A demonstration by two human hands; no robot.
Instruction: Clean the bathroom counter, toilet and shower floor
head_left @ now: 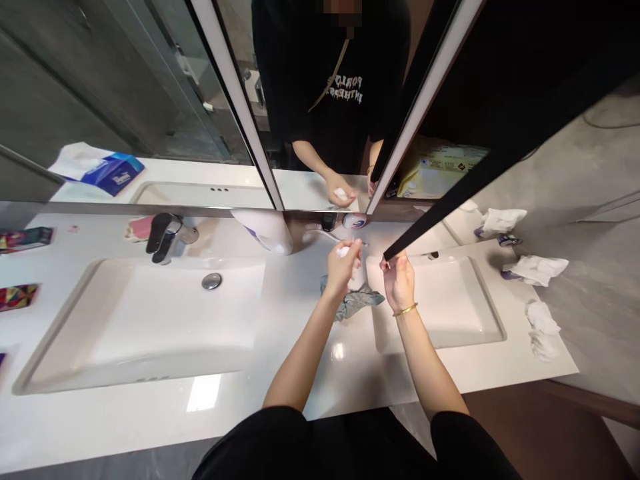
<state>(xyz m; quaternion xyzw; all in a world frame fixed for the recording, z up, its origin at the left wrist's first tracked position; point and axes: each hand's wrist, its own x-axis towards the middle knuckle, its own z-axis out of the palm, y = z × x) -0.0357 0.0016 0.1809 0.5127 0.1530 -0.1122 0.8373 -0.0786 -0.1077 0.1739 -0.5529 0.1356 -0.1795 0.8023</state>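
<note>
My left hand point(343, 268) is closed around a small white wad point(343, 252) that looks like tissue, above the counter between the two sinks. Beneath it lies a crumpled grey-green cloth point(356, 303), with something white partly hidden by the hand. My right hand point(400, 283), with a gold bangle at the wrist, pinches the lower corner of an open mirror cabinet door point(425, 217). Behind my left hand are a white-handled brush point(323, 233), a small round container point(355, 221) and a large white bottle point(265, 230).
The left sink point(165, 320) has a black-and-chrome faucet point(170, 237) with a pink item beside it. The right sink point(450, 307) lies under the door. Inside the cabinet is a yellow package point(440, 172). Tissues point(543, 330) lie at the right end; colourful boxes point(25, 238) sit at left.
</note>
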